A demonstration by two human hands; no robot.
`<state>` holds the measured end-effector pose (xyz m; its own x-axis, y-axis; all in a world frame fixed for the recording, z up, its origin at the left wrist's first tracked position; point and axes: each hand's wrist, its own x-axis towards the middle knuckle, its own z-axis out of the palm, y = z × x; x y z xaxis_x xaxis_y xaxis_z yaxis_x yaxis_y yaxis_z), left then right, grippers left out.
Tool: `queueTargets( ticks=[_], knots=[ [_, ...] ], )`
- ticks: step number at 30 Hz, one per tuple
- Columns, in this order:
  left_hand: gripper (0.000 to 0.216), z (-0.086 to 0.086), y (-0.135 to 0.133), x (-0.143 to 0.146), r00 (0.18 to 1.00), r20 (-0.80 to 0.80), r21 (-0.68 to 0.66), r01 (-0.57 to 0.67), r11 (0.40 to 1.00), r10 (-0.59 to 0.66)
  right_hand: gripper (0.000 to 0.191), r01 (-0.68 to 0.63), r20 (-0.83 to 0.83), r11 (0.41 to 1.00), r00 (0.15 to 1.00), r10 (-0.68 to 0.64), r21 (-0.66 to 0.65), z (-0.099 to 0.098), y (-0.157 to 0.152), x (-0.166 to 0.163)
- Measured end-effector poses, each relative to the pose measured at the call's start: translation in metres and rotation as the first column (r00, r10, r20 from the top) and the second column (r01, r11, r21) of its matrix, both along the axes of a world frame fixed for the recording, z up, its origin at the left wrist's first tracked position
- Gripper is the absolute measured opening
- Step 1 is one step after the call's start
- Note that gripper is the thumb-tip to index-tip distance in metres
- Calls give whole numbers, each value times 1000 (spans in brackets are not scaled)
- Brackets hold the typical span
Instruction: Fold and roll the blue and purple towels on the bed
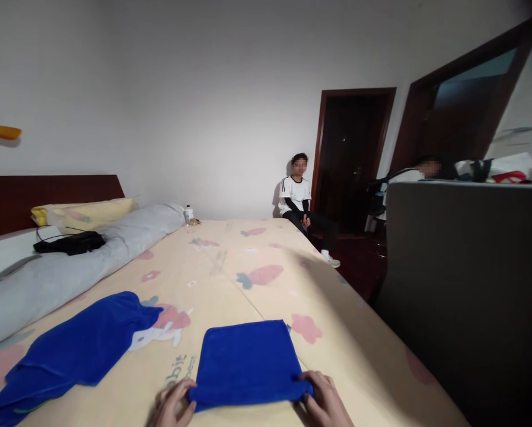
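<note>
A blue towel [248, 356] lies spread on the bed, its near edge turned over into a narrow roll or fold. My left hand [175, 404] pinches the left end of that near edge between thumb and fingers. At the right end, my right hand [325, 398] grips the same rolled edge, thumb below and fingers on top. A second blue cloth [83, 350] lies crumpled on the bed to the left, apart from both hands.
The bed sheet [221, 290] has a strawberry print. A grey rolled quilt [79, 270], a black bag [72, 242] and a yellow pillow [92, 214] lie left. A person [298, 196] sits on the far edge. A dark panel [465, 284] stands right, with another person [408, 176] behind it.
</note>
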<state>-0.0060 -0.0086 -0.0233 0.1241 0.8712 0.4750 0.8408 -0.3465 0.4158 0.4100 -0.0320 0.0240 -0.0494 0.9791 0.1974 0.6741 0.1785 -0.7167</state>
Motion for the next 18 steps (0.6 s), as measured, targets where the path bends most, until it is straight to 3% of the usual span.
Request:
queueTargets(
  ticks=[3,6,11,15,18],
  knots=[
    [30,-3,9,14,994,11,-72,-106,992,107,34,62,28,998,998,-62,-8,-7,13,-6],
    [35,-5,18,27,971,-99,-130,-228,965,216,35,134,164,985,975,-150,106,-20,25,-9],
    [38,-10,14,28,911,-237,-17,-351,936,338,35,215,253,913,916,-312,348,-38,28,-5],
    [42,-6,6,50,930,-242,124,-252,960,275,39,173,264,892,916,-301,418,-40,25,-29],
    [57,-6,8,96,962,-269,115,-16,993,46,51,-71,347,915,935,-78,398,-41,29,-72]
  ],
)
